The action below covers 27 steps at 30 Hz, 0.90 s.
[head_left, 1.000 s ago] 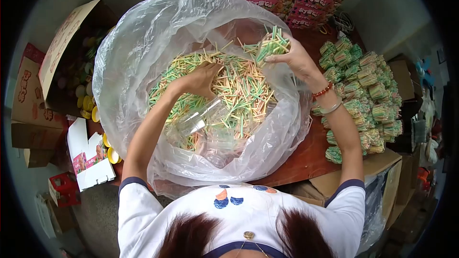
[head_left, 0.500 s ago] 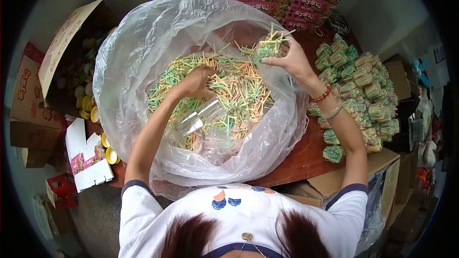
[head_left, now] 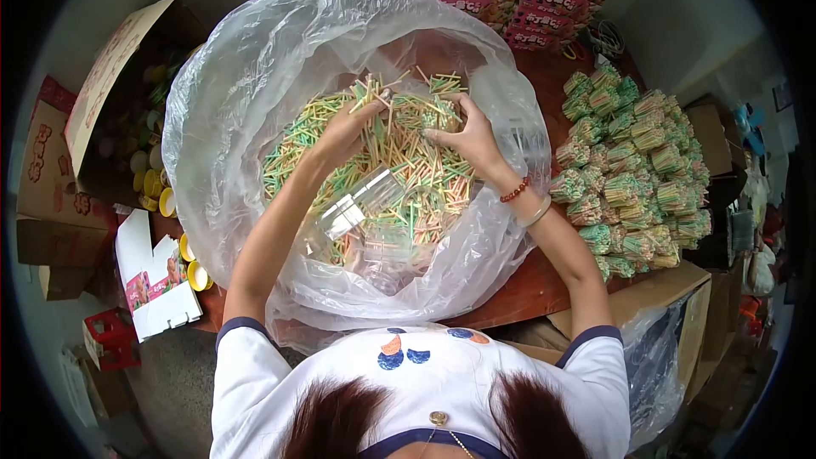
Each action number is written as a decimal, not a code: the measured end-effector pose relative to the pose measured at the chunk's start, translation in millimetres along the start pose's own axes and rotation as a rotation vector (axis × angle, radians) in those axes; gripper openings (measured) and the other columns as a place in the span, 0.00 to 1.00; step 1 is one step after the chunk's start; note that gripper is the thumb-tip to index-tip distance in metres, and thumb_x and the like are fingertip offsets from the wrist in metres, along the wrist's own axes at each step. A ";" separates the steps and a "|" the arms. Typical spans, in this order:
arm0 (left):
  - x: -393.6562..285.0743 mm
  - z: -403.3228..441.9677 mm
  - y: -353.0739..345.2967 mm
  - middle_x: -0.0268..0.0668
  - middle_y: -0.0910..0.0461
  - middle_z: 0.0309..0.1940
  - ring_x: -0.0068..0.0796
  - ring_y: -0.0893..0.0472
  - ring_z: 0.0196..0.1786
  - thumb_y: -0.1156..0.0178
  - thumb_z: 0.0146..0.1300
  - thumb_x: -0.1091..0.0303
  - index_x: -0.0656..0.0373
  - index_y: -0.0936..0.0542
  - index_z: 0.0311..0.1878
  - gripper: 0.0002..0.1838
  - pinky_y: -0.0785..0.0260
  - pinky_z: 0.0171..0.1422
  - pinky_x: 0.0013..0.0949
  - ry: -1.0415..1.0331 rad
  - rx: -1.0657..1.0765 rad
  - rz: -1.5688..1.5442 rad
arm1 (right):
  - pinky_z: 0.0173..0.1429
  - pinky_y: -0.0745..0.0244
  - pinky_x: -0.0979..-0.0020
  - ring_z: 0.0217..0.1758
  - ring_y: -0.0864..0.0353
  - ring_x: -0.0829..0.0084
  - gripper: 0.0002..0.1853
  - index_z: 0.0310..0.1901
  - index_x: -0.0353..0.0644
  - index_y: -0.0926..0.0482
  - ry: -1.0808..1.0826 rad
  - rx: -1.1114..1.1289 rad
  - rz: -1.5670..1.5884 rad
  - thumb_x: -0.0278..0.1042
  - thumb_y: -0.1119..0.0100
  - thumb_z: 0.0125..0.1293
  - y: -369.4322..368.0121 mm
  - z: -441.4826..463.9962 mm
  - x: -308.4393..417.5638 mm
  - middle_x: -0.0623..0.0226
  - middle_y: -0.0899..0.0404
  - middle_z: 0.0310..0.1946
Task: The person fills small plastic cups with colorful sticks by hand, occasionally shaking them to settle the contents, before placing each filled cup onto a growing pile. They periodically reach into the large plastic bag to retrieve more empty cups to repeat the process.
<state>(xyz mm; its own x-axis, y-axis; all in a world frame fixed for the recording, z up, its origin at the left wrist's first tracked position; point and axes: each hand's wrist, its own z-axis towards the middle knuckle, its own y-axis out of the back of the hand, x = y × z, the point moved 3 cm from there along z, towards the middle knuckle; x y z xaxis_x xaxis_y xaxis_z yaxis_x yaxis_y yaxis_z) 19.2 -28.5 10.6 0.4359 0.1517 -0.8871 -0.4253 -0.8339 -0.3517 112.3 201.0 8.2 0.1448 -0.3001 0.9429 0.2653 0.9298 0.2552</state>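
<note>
Left hand [head_left: 347, 129] is gripping a loose bunch of pastel sticks [head_left: 367, 87] over the big pile [head_left: 425, 172] in the plastic bag [head_left: 223, 72]. Right hand [head_left: 470, 138] is wrapped around a clear cup [head_left: 439, 116] of sticks nearby, kinda hard to make out, and more clear containers [head_left: 364, 198] lie on the pile.

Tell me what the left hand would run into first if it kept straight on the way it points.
Most likely the loose pastel sticks just past the left hand, then perhaps the far wall of the plastic bag, though depth is unclear.
</note>
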 end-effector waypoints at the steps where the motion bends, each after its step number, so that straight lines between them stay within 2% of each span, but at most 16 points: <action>1: -4.0 2.5 -7.3 0.40 0.15 0.52 0.30 0.14 0.52 0.44 0.84 0.61 0.62 0.22 0.62 0.15 0.17 0.61 0.39 -0.003 0.056 -0.083 | 0.65 0.21 0.67 0.57 0.14 0.71 0.36 0.62 0.38 0.21 0.058 0.000 -0.075 0.32 0.14 0.52 -1.1 -3.3 10.1 0.63 0.13 0.53; 3: -7.6 13.3 -15.6 0.39 0.15 0.51 0.30 0.14 0.52 0.45 0.85 0.60 0.61 0.24 0.64 0.16 0.19 0.59 0.37 -0.123 0.166 -0.334 | 0.68 0.22 0.69 0.59 0.16 0.74 0.35 0.63 0.37 0.22 0.127 0.006 -0.134 0.29 0.15 0.54 -6.8 -5.6 19.5 0.66 0.14 0.55; 5: -14.0 13.9 -26.8 0.39 0.14 0.53 0.29 0.16 0.56 0.48 0.86 0.58 0.60 0.25 0.66 0.17 0.22 0.61 0.37 -0.216 0.115 -0.257 | 0.67 0.22 0.69 0.59 0.16 0.73 0.36 0.63 0.38 0.22 0.017 -0.047 -0.134 0.30 0.14 0.53 -8.6 -7.5 15.0 0.65 0.14 0.55; 7: -38.9 -11.1 -60.4 0.39 0.13 0.57 0.27 0.18 0.59 0.47 0.86 0.56 0.59 0.24 0.68 0.19 0.25 0.66 0.39 -0.271 0.052 -0.181 | 0.67 0.22 0.68 0.59 0.16 0.72 0.38 0.64 0.39 0.23 0.056 -0.056 -0.155 0.30 0.13 0.51 -12.7 -11.0 33.5 0.64 0.14 0.55; 10: -52.6 -26.5 -87.1 0.36 0.11 0.55 0.26 0.18 0.60 0.38 0.81 0.49 0.58 0.21 0.68 0.25 0.25 0.64 0.37 -0.553 0.028 0.213 | 0.67 0.22 0.66 0.62 0.17 0.71 0.41 0.66 0.37 0.24 -0.011 0.003 -0.119 0.29 0.13 0.50 -22.1 -13.7 47.9 0.61 0.15 0.56; 12: -37.8 -23.2 -88.6 0.36 0.11 0.55 0.26 0.16 0.56 0.34 0.78 0.53 0.60 0.19 0.67 0.24 0.22 0.59 0.38 -0.541 0.009 0.324 | 0.67 0.22 0.66 0.63 0.17 0.71 0.42 0.67 0.38 0.24 0.066 -0.045 -0.179 0.29 0.13 0.50 -29.3 -21.0 55.5 0.60 0.15 0.57; 13: -39.0 -27.1 -89.4 0.37 0.11 0.54 0.27 0.14 0.54 0.34 0.76 0.61 0.61 0.19 0.68 0.22 0.20 0.58 0.37 -0.691 -0.049 0.581 | 0.67 0.22 0.66 0.63 0.17 0.71 0.42 0.68 0.38 0.24 0.105 -0.072 -0.210 0.28 0.13 0.50 -30.6 -23.6 58.6 0.59 0.15 0.57; 14: -35.9 -28.3 -89.8 0.36 0.12 0.54 0.26 0.15 0.55 0.34 0.74 0.63 0.61 0.19 0.69 0.23 0.21 0.60 0.36 -0.679 -0.021 0.519 | 0.66 0.20 0.67 0.63 0.16 0.71 0.44 0.70 0.37 0.25 0.183 -0.076 -0.221 0.28 0.13 0.51 -31.7 -23.9 51.8 0.58 0.16 0.59; 17: -31.8 -33.2 -91.2 0.33 0.12 0.55 0.21 0.16 0.57 0.32 0.73 0.64 0.59 0.20 0.71 0.26 0.23 0.64 0.32 -0.529 0.075 0.326 | 0.63 0.18 0.68 0.62 0.15 0.72 0.45 0.70 0.36 0.26 -0.069 0.010 0.095 0.30 0.12 0.51 -33.6 -31.3 58.4 0.57 0.17 0.61; 18: -33.0 -33.5 -94.0 0.32 0.13 0.56 0.20 0.17 0.57 0.31 0.73 0.63 0.59 0.20 0.71 0.26 0.23 0.65 0.31 -0.491 0.103 0.279 | 0.59 0.15 0.65 0.55 0.10 0.69 0.41 0.64 0.37 0.24 0.023 -0.043 0.143 0.32 0.12 0.48 -36.1 -31.7 61.0 0.58 0.12 0.55; 19: -36.8 -34.5 -92.3 0.32 0.13 0.56 0.19 0.17 0.58 0.32 0.74 0.60 0.60 0.18 0.66 0.22 0.25 0.66 0.30 -0.463 0.122 0.327 | 0.60 0.15 0.65 0.56 0.10 0.68 0.41 0.64 0.37 0.23 0.003 -0.038 0.108 0.31 0.12 0.48 -36.5 -31.2 62.0 0.58 0.12 0.54; 21: -45.4 -31.8 -89.0 0.34 0.14 0.63 0.22 0.18 0.65 0.36 0.77 0.57 0.60 0.20 0.67 0.23 0.28 0.74 0.34 -0.415 0.240 0.361 | 0.61 0.15 0.65 0.56 0.10 0.67 0.39 0.63 0.37 0.23 -0.038 -0.026 0.035 0.31 0.12 0.48 -34.6 -30.6 69.3 0.58 0.11 0.52; 22: -48.9 -33.0 -89.8 0.32 0.14 0.61 0.21 0.18 0.63 0.38 0.79 0.54 0.59 0.19 0.62 0.20 0.28 0.72 0.32 -0.475 0.187 0.452 | 0.61 0.16 0.63 0.56 0.10 0.64 0.39 0.62 0.37 0.22 0.021 -0.023 -0.008 0.31 0.12 0.47 -33.8 -31.4 72.7 0.57 0.11 0.52; 24: -50.6 -34.3 -91.1 0.31 0.15 0.58 0.21 0.18 0.60 0.44 0.83 0.51 0.57 0.18 0.62 0.21 0.28 0.70 0.30 -0.360 0.182 0.392 | 0.61 0.16 0.60 0.56 0.09 0.58 0.38 0.61 0.37 0.21 0.141 -0.024 -0.093 0.31 0.12 0.46 -33.3 -29.1 79.9 0.55 0.11 0.52; 25: -51.4 -38.8 -94.9 0.32 0.15 0.59 0.23 0.19 0.62 0.52 0.85 0.48 0.57 0.18 0.64 0.24 0.30 0.72 0.32 -0.441 0.190 0.295 | 0.61 0.16 0.59 0.57 0.10 0.57 0.39 0.61 0.36 0.21 0.178 -0.054 -0.126 0.31 0.13 0.46 -33.4 -29.1 88.9 0.53 0.11 0.53; 27: -54.9 -39.0 -103.7 0.34 0.16 0.61 0.27 0.21 0.67 0.57 0.87 0.47 0.58 0.19 0.67 0.27 0.34 0.77 0.36 -0.538 0.191 0.405 | 0.62 0.17 0.59 0.58 0.10 0.56 0.39 0.61 0.35 0.21 0.193 -0.067 -0.189 0.31 0.13 0.46 -44.4 -25.9 70.0 0.50 0.12 0.56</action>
<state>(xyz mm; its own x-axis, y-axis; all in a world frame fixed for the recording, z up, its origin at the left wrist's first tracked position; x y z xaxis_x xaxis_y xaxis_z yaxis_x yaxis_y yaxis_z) 70.3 28.9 107.5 -0.2186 0.1315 -0.9669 -0.6249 -0.7799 0.0353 135.3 133.2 57.4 0.2635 -0.5082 0.8199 0.3663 0.8390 0.4024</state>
